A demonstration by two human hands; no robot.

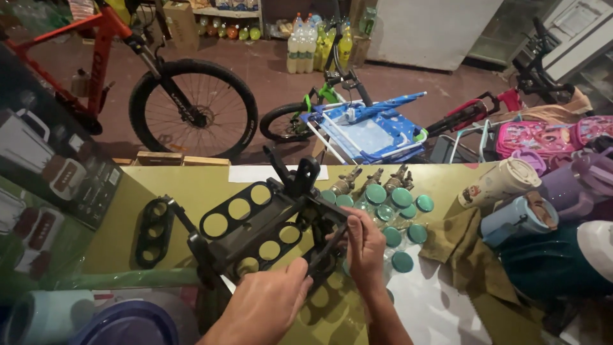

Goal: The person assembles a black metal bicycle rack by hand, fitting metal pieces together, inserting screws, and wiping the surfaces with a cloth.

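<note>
On the yellow-green desk (pixel 191 191) stands a black plastic rack (pixel 255 223) with round holes, near its middle. The left hand (pixel 271 303) grips its lower edge; the right hand (pixel 364 246) pinches its right side. Small jars (pixel 393 211) with teal lids stand just beside it.

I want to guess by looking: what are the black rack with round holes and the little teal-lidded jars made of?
The black rack with round holes, gripped by the left hand and right hand, looks like matt moulded plastic: dull and thin-walled. The small clear jars with teal lids look like glass or clear plastic, see-through and shiny; their lids seem smooth plastic.
</note>
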